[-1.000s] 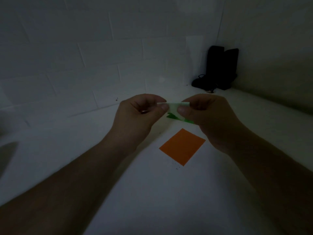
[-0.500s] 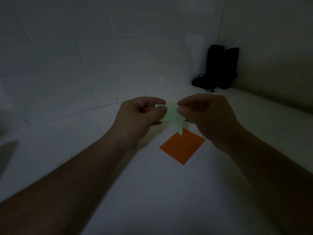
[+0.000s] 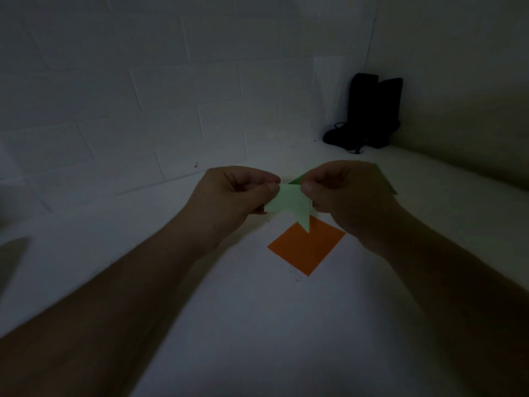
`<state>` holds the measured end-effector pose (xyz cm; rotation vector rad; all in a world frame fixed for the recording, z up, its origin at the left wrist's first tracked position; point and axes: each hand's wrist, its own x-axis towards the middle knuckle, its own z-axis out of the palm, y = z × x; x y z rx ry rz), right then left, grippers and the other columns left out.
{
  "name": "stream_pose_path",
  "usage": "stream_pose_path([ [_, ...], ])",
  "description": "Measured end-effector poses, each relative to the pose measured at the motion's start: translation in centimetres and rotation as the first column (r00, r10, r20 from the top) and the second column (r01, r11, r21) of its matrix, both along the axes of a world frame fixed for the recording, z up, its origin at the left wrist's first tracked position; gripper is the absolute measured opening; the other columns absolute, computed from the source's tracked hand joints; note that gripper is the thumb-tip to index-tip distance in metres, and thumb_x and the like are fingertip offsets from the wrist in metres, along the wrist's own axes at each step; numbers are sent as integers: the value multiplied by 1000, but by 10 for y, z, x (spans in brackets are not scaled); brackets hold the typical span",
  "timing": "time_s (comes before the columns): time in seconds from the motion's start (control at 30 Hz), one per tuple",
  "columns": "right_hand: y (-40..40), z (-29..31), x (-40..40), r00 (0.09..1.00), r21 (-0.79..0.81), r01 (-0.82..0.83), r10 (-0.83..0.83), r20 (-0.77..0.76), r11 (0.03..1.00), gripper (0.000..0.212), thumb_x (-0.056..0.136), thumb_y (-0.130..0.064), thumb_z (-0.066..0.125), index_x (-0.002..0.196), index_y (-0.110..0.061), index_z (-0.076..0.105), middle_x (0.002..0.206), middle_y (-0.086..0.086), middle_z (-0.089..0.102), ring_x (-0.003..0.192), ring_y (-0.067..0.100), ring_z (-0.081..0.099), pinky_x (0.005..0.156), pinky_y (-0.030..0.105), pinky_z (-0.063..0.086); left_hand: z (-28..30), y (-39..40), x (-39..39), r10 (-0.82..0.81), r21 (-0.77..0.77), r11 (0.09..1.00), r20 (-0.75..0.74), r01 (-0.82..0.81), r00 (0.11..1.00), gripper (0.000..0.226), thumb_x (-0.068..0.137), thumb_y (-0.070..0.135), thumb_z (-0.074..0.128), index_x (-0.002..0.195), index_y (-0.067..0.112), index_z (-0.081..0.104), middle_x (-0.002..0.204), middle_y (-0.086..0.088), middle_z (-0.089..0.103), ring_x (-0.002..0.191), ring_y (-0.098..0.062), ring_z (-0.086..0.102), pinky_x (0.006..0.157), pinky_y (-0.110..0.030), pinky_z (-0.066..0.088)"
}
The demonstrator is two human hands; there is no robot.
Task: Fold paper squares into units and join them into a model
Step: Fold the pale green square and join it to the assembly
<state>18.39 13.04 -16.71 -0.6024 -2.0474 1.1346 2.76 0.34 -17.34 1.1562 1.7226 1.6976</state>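
Dim light, head view looking down at a white table (image 3: 257, 325) set against a white brick wall (image 3: 143, 96).

Both hands are raised above the table, holding one folded green paper unit (image 3: 290, 200) between them. The left hand (image 3: 237, 193) has its fingers curled, thumb and forefinger pinching the unit's left side. The right hand (image 3: 346, 193) is likewise curled, thumb and fingertips pinching the right side. The two thumbs sit close together, just apart, over the top edge of the paper.

The unit's pale face is turned toward the camera. Its visible body runs roughly left to right between the hands, slightly tilted, lower at the left. One sharp point projects downward from the lower right, its tip overlapping the top corner of the orange square in this view. Darker green flaps show above the right thumb and behind the right hand, at its far right side. How far the paper extends under the right hand cannot be told.

The orange paper square (image 3: 306, 246) lies flat on the table below the hands, turned corner-up like a diamond.

A black object (image 3: 369, 113) stands in the far corner, well apart from the hands.
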Motion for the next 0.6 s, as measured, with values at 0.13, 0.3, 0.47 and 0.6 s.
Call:
stream_pose_path([
  [0.13,-1,2,1,999,13,-35,35,-38,999,30,93,-6,67,80,-33,72,83,-3,76,80,16,74,73,37,64,0,0,-1,-3,-2,1000,11,3,1000,11,92,8,71,98,14,79,92,-10,78,85,-21,74,78,-30,62],
  [0.3,-3,2,1,997,55,-67,69,-32,996,26,90,-11,73,87,-37,71,85,-11,74,83,3,71,70,17,59,-2,2,-2,-19,22,1000,53,18,998,15,96,8,67,105,13,78,100,-11,77,95,-21,74,84,-34,62],
  [0.47,-1,1,0,996,-43,-60,57,-70,997,25,84,-6,79,89,-31,76,88,5,73,83,17,72,73,28,63,-2,1,-1,-33,30,999,63,31,997,15,98,8,65,106,14,77,101,-8,78,98,-23,75,84,-33,62],
  [0.6,-1,3,-1,995,-137,-62,51,-82,989,22,86,-2,75,85,-24,76,82,-1,75,80,10,74,68,23,60,-2,2,1,-1,41,999,12,0,1000,16,96,6,68,99,18,78,90,-7,78,84,-17,74,80,-31,62],
])
